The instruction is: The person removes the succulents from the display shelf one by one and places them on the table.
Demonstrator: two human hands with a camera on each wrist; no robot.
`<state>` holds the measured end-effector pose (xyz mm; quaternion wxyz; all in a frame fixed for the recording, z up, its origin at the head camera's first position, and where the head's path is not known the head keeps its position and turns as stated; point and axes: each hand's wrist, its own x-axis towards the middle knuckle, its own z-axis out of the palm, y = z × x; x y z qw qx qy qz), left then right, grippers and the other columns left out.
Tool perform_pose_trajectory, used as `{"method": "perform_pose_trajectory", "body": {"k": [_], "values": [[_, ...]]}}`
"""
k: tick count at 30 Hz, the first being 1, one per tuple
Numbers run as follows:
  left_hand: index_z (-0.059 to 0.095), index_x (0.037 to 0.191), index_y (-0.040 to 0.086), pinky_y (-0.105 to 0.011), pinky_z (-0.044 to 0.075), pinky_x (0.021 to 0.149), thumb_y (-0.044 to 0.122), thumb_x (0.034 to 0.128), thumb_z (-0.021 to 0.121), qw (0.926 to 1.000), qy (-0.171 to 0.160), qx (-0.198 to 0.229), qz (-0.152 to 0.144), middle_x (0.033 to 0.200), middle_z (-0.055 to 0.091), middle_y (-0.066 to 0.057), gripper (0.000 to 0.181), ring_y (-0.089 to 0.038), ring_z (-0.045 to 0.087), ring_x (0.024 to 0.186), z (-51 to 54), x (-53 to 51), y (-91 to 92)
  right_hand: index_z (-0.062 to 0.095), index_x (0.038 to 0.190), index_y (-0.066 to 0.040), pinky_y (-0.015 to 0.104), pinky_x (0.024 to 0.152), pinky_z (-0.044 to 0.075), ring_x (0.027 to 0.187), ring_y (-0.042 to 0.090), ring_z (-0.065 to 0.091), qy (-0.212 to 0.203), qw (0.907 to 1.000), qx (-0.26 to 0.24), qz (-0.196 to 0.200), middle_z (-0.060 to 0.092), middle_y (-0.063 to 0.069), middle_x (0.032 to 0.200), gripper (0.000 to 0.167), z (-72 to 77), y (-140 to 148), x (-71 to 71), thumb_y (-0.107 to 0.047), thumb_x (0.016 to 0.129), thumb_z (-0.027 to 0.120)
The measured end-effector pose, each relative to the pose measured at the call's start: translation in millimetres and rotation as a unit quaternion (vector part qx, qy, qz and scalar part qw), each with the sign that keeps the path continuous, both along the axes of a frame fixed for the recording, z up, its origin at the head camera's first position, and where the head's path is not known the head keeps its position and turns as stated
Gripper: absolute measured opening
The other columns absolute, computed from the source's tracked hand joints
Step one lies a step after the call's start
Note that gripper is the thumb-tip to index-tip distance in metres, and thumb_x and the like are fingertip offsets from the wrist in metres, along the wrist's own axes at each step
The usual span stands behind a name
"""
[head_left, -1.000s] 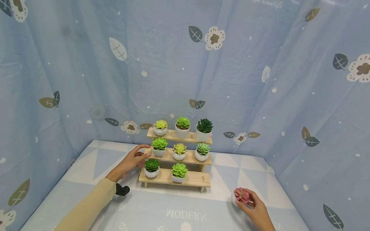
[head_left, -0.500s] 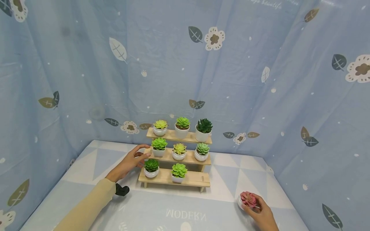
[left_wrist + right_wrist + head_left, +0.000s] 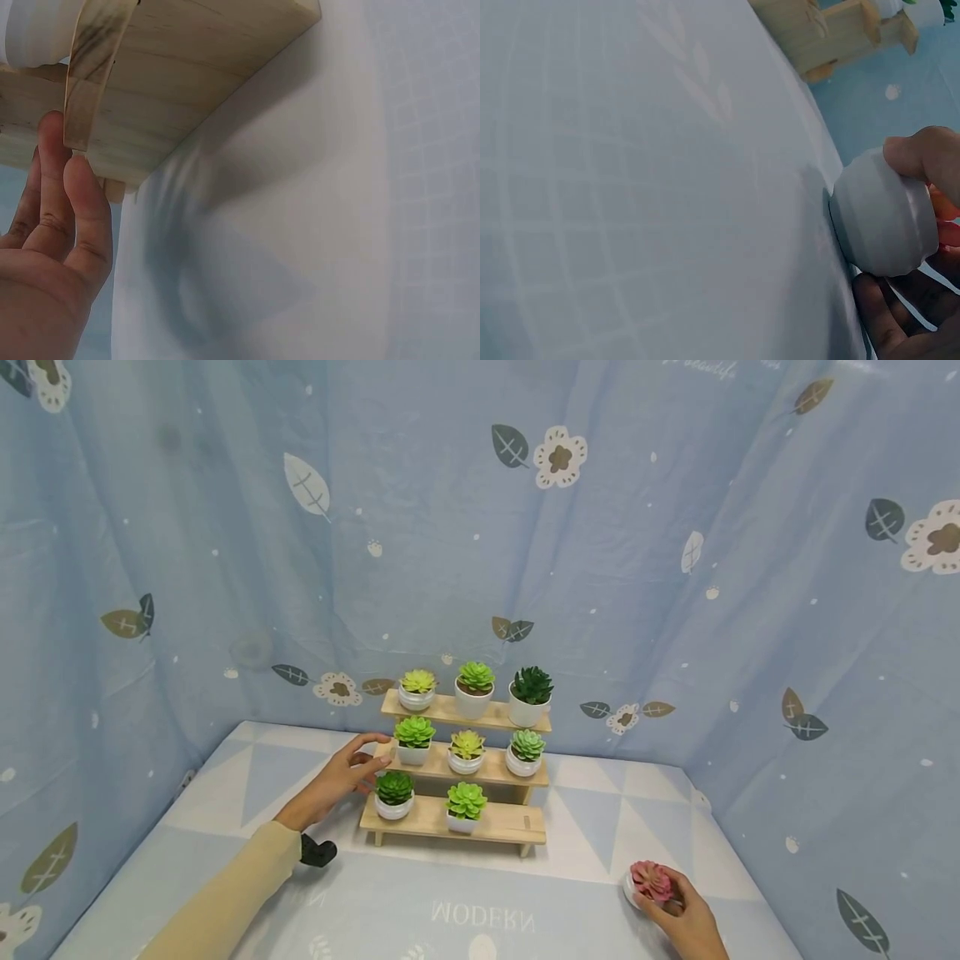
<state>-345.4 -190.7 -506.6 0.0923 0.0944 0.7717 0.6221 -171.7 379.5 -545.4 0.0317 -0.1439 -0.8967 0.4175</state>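
A tiered wooden shelf stand (image 3: 498, 822) carries several small potted succulents in white pots. At the left end of its middle tier, my left hand (image 3: 337, 783) holds the shelf board (image 3: 94, 75); the thumb is out of sight in the left wrist view, where fingertips touch the wood. Well to the right of the stand, my right hand (image 3: 692, 920) pinches a pink succulent (image 3: 651, 882) by its white pot (image 3: 885, 214). The thumb lies on one side of that pot and the fingers on the other. The pot sits at the tabletop, touching it or nearly so.
The lowest tier bears a dark green succulent (image 3: 394, 789) and a bright green succulent (image 3: 466, 802), both left of its right end. A small black object (image 3: 318, 853) lies beside the left forearm. A patterned blue curtain (image 3: 450, 543) surrounds the table (image 3: 420, 893).
My right hand has moved right and slightly toward me with the pink succulent, slowing in the latest half second. My left hand and the stand have stayed in place.
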Motion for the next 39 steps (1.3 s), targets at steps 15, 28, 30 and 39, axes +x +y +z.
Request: {"method": "perform_pose_trajectory", "body": {"k": [15, 28, 30, 39], "values": [[0.047, 0.148, 0.033, -0.048, 0.054, 0.080, 0.055, 0.0955, 0.069, 1.0000, -0.001, -0.005, -0.002, 0.122, 0.058, -0.017, 0.061, -0.032, 0.061, 0.095, 1.2, 1.5, 0.2, 0.043, 0.148, 0.005, 0.037, 0.091, 0.056, 0.120, 0.039, 0.062, -0.006, 0.9997, -0.022, 0.007, 0.055, 0.033, 0.138, 0.089, 1.4, 0.6, 1.8, -0.042, 0.086, 0.085], [0.047, 0.147, 0.034, -0.045, 0.054, 0.079, 0.054, 0.0954, 0.069, 1.0000, -0.002, -0.004, 0.001, 0.123, 0.058, -0.017, 0.060, -0.032, 0.062, 0.094, 1.2, 1.0, 1.2, 0.046, 0.150, -0.009, 0.023, 0.086, 0.054, 0.119, 0.020, 0.055, 0.031, 0.9986, -0.024, 0.037, 0.055, 0.019, 0.140, 0.078, 24.2, -0.8, 4.1, -0.042, 0.090, 0.082], [0.047, 0.147, 0.034, -0.045, 0.054, 0.079, 0.054, 0.0956, 0.069, 1.0000, -0.002, -0.005, 0.001, 0.123, 0.058, -0.017, 0.060, -0.032, 0.062, 0.094, 1.1, 0.8, 1.2, 0.047, 0.150, -0.009, 0.023, 0.086, 0.053, 0.118, 0.017, 0.054, 0.042, 0.9981, -0.008, 0.044, 0.056, 0.017, 0.140, 0.076, 28.0, -0.9, 2.4, -0.043, 0.091, 0.080], [0.047, 0.148, 0.033, -0.045, 0.054, 0.079, 0.055, 0.0950, 0.069, 1.0000, -0.002, -0.001, 0.001, 0.123, 0.059, -0.017, 0.061, -0.032, 0.062, 0.094, -0.7, -1.1, 0.5, 0.052, 0.147, -0.015, 0.024, 0.092, 0.049, 0.120, 0.004, 0.048, 0.083, 0.9951, 0.001, 0.052, 0.058, 0.009, 0.143, 0.066, 44.8, -8.9, -8.3, -0.045, 0.093, 0.077]]}}
